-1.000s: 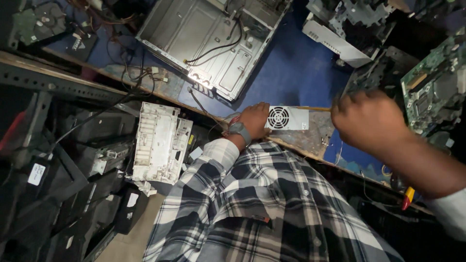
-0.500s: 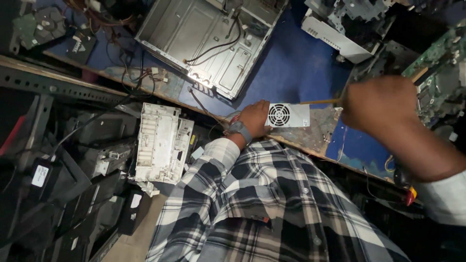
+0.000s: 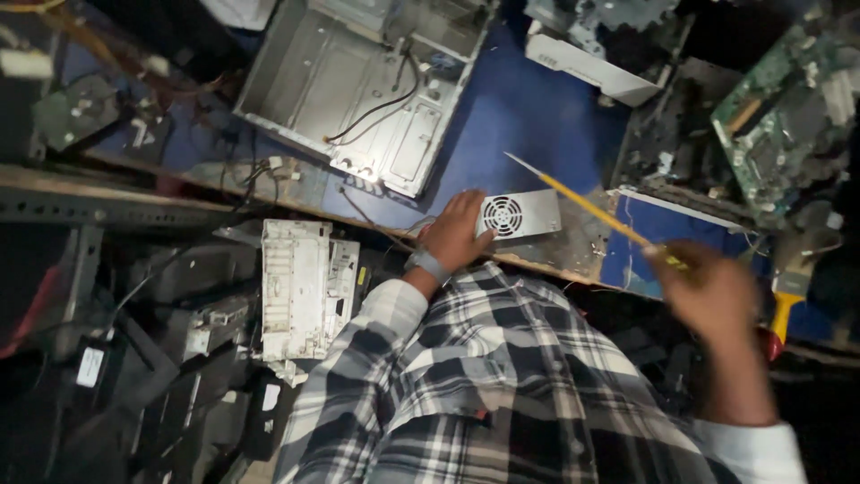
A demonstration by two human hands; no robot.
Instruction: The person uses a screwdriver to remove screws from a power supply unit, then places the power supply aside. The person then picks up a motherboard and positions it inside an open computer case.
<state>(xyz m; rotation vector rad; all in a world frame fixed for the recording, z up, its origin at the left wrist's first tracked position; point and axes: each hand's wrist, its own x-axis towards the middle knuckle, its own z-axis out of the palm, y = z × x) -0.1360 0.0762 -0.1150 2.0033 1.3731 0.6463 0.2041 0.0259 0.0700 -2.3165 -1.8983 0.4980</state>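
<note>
My left hand, with a watch on its wrist, rests flat on the left side of a small grey power supply box with a round fan grille. The box lies on a worn wooden board at the table's near edge. My right hand is blurred and shut on a thin yellow rod. The rod slants up and left, and its tip hangs above the box's far edge. My checked shirt fills the bottom of the view.
An open metal computer case with loose cables lies on the blue tabletop. A green circuit board and dark parts crowd the right. A white slotted panel sits lower left. A yellow-handled tool lies beyond my right hand.
My right hand has dropped toward me and the yellow rod now tilts up and left over the box. My left hand has stayed on the box.
</note>
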